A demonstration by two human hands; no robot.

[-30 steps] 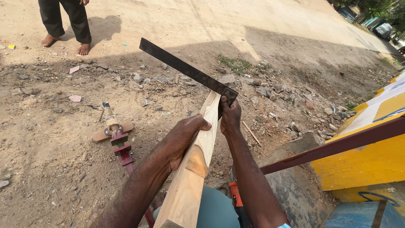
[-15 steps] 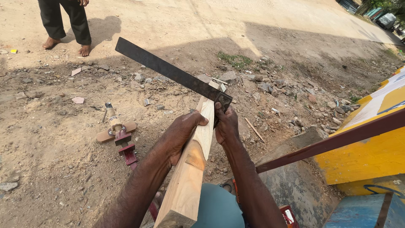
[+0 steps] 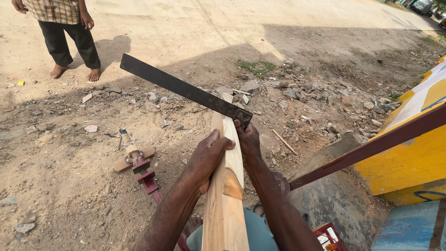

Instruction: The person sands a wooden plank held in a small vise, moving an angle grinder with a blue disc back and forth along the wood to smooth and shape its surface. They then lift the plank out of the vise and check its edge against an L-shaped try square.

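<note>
A red clamp lies on the dirt; beyond the clamp stands a barefoot person. Right of the clamp, rubble; farther right, a yellow wall.

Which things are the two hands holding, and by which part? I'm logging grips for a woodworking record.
The left hand grips the long pale wooden plank on its left side, near the far end. The right hand holds the dark metal try square at its stock.

A long pale plank points away from the viewer, raised above the ground, a dark metal square laid slantwise across its far end, blade jutting left.
</note>
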